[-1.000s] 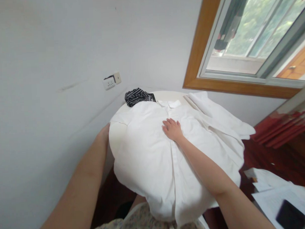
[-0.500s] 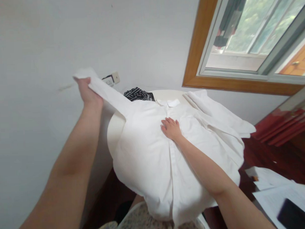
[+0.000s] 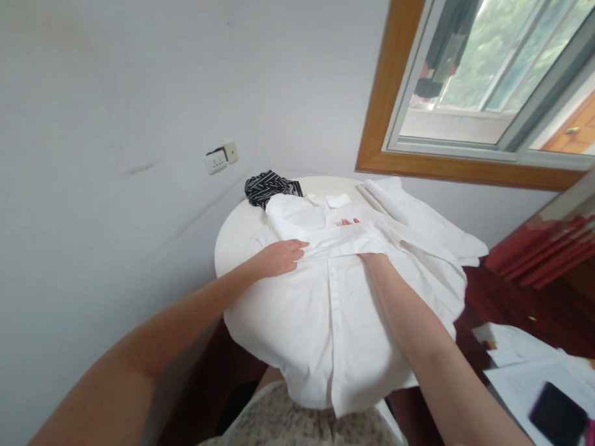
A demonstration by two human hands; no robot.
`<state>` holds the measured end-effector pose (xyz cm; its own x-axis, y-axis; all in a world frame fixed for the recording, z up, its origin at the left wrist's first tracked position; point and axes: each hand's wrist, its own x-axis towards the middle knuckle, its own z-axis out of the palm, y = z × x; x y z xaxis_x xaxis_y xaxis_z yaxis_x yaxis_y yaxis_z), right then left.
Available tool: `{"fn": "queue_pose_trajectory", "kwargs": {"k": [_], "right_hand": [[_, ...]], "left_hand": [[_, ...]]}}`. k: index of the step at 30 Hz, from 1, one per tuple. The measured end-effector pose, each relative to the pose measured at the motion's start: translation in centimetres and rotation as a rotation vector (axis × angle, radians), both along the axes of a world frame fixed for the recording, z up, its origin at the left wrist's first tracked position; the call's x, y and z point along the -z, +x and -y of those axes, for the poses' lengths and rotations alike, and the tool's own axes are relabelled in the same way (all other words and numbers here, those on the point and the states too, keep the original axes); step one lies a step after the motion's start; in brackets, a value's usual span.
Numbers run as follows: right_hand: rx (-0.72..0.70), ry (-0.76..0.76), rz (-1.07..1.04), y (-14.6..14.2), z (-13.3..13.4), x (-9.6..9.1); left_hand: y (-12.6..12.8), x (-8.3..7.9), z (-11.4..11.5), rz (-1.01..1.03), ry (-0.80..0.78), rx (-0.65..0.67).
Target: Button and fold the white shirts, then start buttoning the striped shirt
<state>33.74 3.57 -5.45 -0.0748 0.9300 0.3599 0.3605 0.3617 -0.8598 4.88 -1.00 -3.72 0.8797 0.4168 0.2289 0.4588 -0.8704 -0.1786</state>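
A white button-up shirt (image 3: 286, 321) lies spread front side up, its collar toward the wall and its hem hanging over the near edge of a round table. One sleeve (image 3: 327, 243) is folded across the chest. On that sleeve rests my left hand (image 3: 280, 257), fingers stretched out toward the right. The sleeve's cuff end covers most of my right hand (image 3: 350, 222); only its fingertips show beyond the cloth, extended. The other sleeve (image 3: 424, 222) reaches out to the right, past the table edge.
The pale round table (image 3: 230, 241) stands against the wall, with a black-and-white patterned cloth (image 3: 271, 187) at its back. A wall socket (image 3: 216, 162) is at left. Papers (image 3: 520, 378) and a dark phone (image 3: 558, 414) lie at lower right; a red curtain (image 3: 528, 257) hangs beyond.
My left hand has brought the raised sleeve down and rightward across the shirt's front and over my right hand. My right hand was flat on the chest and has moved slightly right and up.
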Motion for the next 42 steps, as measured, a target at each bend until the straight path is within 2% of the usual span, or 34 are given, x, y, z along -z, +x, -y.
{"fn": "queue_pose_trajectory", "kwargs": {"k": [4,7,11,13,16,19,23,27,30,34,36,39,42], "right_hand": [[0.021,-0.309,-0.487,1.1,1.1,-1.2],[0.006,-0.477,-0.540,3.7,3.5,-2.8],[-0.086,-0.722,-0.628,8.8,8.7,-5.0],[-0.063,-0.805,-0.617,11.0,11.3,-5.3],[-0.045,-0.892,-0.506,12.8,14.4,-4.5],[0.004,-0.813,-0.390,13.0,16.0,-2.7],[0.175,-0.628,-0.329,11.9,16.9,-1.0],[0.249,-0.471,-0.215,11.1,16.8,-0.6],[0.374,-0.296,-0.039,11.0,16.4,-0.9],[0.502,-0.107,0.210,10.2,16.1,-2.2],[0.545,-0.101,0.397,9.4,16.3,-2.8],[0.559,-0.219,0.734,8.3,17.2,-2.7],[0.481,-0.262,1.019,7.8,18.2,-1.9]], "left_hand": [[-1.3,0.6,0.3,-0.004,0.123,-0.064],[-1.9,0.7,0.6,-0.001,0.196,-0.123],[-2.5,0.6,1.3,-0.016,0.203,-0.165],[-3.0,0.5,1.4,-0.024,0.156,-0.135],[-4.4,0.2,1.2,0.005,0.095,-0.134],[-6.0,0.3,0.4,0.079,0.060,-0.219],[-6.6,0.5,-0.9,0.157,0.088,-0.490],[-6.0,0.0,-1.6,0.133,0.072,-0.711],[-6.4,-0.4,-2.1,0.245,0.059,-0.814],[-7.7,0.0,-2.9,0.497,0.023,-0.880],[-8.3,0.7,-3.1,0.552,0.010,-0.886],[-9.1,1.7,-2.8,0.485,-0.002,-0.866],[-9.8,1.7,-2.3,0.343,-0.007,-0.827]]}}
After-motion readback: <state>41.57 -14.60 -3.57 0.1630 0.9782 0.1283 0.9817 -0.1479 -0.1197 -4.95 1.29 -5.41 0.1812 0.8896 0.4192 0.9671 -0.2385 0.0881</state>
